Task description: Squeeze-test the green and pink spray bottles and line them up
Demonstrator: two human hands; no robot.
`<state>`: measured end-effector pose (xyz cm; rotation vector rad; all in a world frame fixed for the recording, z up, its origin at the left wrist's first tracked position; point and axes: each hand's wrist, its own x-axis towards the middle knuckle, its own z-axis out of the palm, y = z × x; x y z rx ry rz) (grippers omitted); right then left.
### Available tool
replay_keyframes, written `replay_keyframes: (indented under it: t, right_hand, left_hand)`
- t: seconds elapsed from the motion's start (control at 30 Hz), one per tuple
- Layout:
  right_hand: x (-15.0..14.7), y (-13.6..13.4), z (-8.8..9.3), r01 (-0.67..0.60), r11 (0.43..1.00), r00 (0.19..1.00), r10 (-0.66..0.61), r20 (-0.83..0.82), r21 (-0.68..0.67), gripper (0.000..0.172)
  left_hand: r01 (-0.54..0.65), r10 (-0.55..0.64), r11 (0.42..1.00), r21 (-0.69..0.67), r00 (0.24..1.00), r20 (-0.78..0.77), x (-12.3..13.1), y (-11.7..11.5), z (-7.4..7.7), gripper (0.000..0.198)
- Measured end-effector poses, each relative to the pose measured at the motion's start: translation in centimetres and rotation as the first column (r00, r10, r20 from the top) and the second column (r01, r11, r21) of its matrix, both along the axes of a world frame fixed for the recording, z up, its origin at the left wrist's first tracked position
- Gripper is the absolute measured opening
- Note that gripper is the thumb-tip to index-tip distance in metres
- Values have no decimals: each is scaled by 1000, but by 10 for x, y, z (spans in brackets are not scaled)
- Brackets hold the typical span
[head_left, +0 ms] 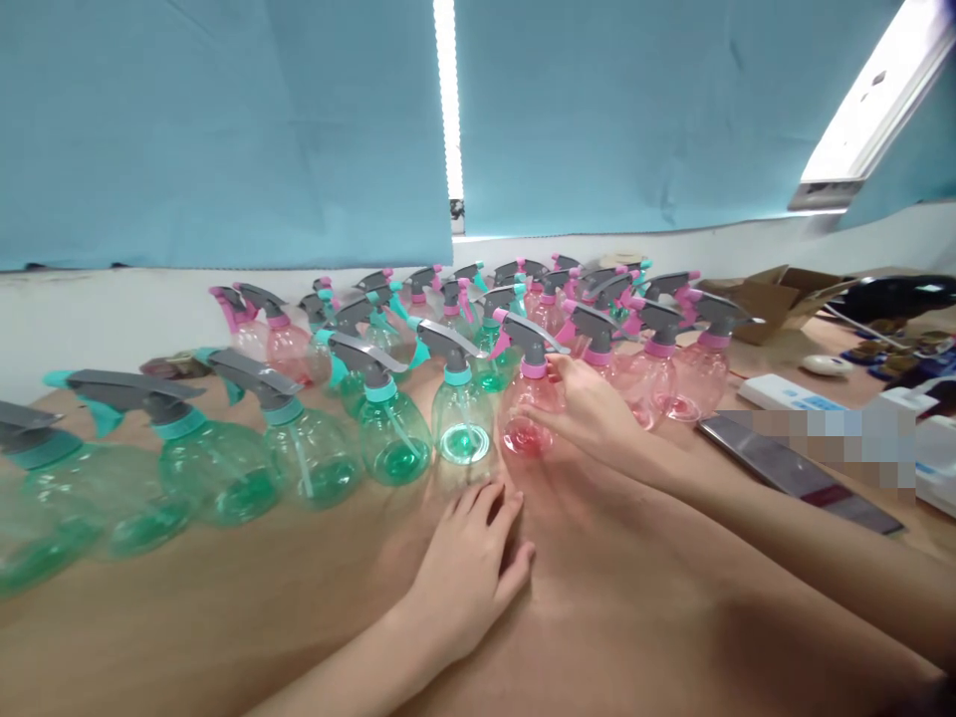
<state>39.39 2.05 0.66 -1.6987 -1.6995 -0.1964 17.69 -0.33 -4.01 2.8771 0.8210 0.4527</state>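
Observation:
My right hand point(596, 406) grips a pink spray bottle point(523, 430) at its side and neck; the bottle stands upright on the table point(597, 627). It has a grey trigger head with a pink collar. Flat on the tabletop, my left hand point(472, 568) rests with fingers spread and holds nothing. Just beyond its fingertips stands a clear green spray bottle point(463, 423) with a turquoise collar. Another green spray bottle point(394, 438) is beside that one, in a front row running to the left. More pink spray bottles point(648, 383) stand right of my right hand.
Behind the front row, several more pink and green bottles crowd toward the wall. At right lie a dark phone point(799, 473), a white power strip point(784, 393) and a white mouse point(827, 365). An open cardboard box point(784, 299) sits behind them. Blue curtains point(224, 129) hang at the back.

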Motion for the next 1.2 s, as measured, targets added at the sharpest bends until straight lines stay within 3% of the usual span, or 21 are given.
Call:
replay_keyframes:
  t: [0.4,0.6,0.67,0.77,0.83,0.9,1.0,1.1,1.2]
  right_hand:
    - [-4,4,-5,34,999,998,-34,54,12,62]
    - [3,-23,7,35,999,999,-35,27,13,70]
    - [12,-38,12,45,998,998,-46,-30,-42,62]
    - [31,-55,15,112,991,992,-116,-45,-70,35]
    - [45,-60,14,190,980,981,-192,-27,-65,33]
    - [56,-61,11,233,971,972,-234,-8,-47,39]
    - [65,-52,6,192,980,981,-193,-28,-59,54]
    - [66,-38,2,131,987,987,-139,-82,-98,64]
    - [62,-26,1,147,979,981,-163,-109,-143,72]
  left_hand:
    - [1,-2,1000,-15,1000,-18,0,1,2,42]
    - [-12,12,1000,7,1000,4,1,2,0,42]
    - [-18,18,1000,15,1000,10,1,2,-1,42]
    - [-31,31,999,22,999,13,2,2,-1,40]
    - [-41,41,999,24,999,25,4,2,-2,38]
    - [-40,39,999,31,998,47,7,2,-2,36]
    - [-24,20,999,41,996,91,14,1,-3,33]
    - [-14,8,999,45,991,131,22,-2,-4,34]
    - [25,-31,999,43,988,152,28,-8,-5,37]
